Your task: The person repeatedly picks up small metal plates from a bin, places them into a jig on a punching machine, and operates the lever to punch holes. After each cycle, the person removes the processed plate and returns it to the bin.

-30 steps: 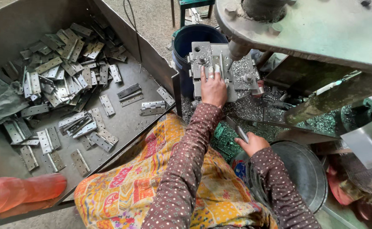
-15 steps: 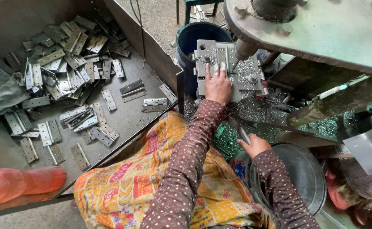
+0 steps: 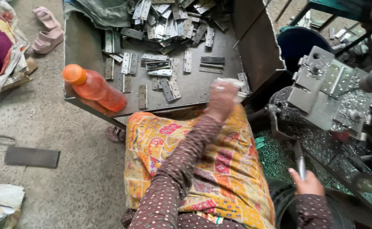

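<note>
Flat grey metal hinge plate (image 3: 232, 85) pinched in left hand (image 3: 222, 101) over steel tray (image 3: 194, 91), handy; right hand (image 3: 306, 184) wrapped round lever handle (image 3: 300, 163).

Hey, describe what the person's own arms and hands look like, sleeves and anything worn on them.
Both arms wear long, close-fitting sleeves of dark brown cloth with small pale dots, reaching to the wrists. The left hand and right hand are bare, with no gloves. The left hand is blurred, so rings or other small details cannot be told. No watch or bangle shows at either cuff.
</note>
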